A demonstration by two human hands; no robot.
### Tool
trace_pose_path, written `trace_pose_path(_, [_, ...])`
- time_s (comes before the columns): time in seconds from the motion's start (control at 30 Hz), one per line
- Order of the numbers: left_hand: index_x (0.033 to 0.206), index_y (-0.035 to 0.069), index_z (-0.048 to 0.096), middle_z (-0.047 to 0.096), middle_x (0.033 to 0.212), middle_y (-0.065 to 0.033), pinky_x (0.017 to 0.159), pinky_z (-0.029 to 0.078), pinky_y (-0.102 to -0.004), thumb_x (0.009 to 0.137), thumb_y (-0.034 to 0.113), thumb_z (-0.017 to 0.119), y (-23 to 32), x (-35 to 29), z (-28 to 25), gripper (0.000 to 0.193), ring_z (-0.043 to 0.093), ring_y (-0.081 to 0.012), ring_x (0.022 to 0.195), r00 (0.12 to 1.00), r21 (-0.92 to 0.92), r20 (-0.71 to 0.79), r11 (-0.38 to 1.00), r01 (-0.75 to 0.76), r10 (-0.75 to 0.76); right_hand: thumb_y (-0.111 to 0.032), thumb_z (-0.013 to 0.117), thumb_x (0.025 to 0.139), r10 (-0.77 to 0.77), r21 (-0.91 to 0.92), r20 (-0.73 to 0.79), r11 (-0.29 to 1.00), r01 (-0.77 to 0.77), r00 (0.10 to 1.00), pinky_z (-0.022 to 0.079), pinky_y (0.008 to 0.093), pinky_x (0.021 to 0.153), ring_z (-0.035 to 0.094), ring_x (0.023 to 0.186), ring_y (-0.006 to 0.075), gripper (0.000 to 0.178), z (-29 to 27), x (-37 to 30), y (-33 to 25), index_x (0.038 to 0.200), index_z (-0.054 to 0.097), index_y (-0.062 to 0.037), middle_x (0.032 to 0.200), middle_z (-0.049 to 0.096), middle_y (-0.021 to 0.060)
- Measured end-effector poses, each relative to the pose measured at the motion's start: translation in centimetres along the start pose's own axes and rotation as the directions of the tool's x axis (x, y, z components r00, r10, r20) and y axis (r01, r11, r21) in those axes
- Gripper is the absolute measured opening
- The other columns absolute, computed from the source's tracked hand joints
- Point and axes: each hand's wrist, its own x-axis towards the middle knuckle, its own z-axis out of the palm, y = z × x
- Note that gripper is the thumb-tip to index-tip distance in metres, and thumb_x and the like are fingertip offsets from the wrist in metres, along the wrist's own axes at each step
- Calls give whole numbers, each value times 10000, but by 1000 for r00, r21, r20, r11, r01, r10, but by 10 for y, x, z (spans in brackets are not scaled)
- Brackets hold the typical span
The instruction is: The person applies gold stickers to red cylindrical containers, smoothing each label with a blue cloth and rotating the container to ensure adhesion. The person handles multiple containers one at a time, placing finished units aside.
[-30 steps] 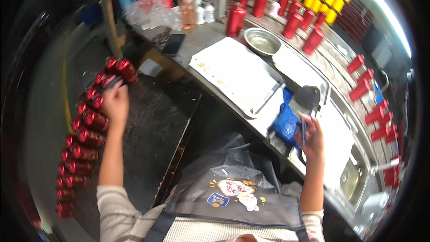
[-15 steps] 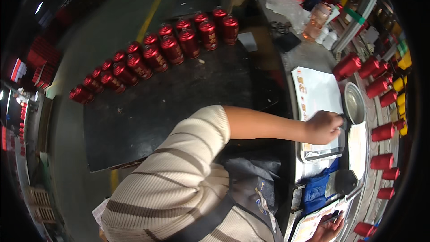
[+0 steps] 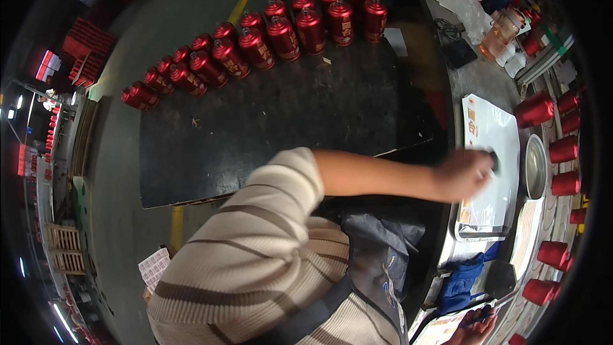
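My left hand [image 3: 461,177], blurred by motion, is closed round a small dark object [image 3: 493,161] over the near edge of a white sheet with gold print [image 3: 501,131]. That sheet lies on a metal-rimmed tray [image 3: 461,235]. Beyond the sheet stands a round metal bowl [image 3: 535,167]. At the bottom right, my right hand [image 3: 477,331] has its fingers curled at a second small dark object [image 3: 486,311], too small to name. It is beside another printed sheet [image 3: 435,331]. Between the two sheets lies a blue cloth [image 3: 460,286].
Several red bottles [image 3: 279,37] stand in two rows along the far edge of a black table [image 3: 287,112]. More red pieces [image 3: 535,108] line the right side. A pink bottle [image 3: 501,33], plastic bags [image 3: 454,0] and a dark pad [image 3: 458,54] sit at the upper right.
My left hand has moved from beside the bowl toward the sheet's near edge, still holding the dark object. The whole view has shifted, with the bench further right. My right hand stays by the lower sheet.
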Motion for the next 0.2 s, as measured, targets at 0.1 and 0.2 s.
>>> trace_pose_path(0.1, [694,23,573,585,652,-178,519,452,-435,843,193,710,-18,-14,-114,264,605,-354,575,985,276,-137,951,137,-102,-233,703,842,15,11,-52,1000,-15,999,478,526,911,594,1066,286,319,2,-1,3,1086,668,-30,1115,653,158])
trace_pose_path(0.2, [867,5,662,726,779,-134,649,569,-362,859,216,724,-64,-57,-206,220,731,-274,731,898,428,-331,802,417,-291,-385,560,990,104,-142,262,987,-68,960,496,323,881,669,937,212,547,-94,45,-33,1457,482,-112,1237,672,125])
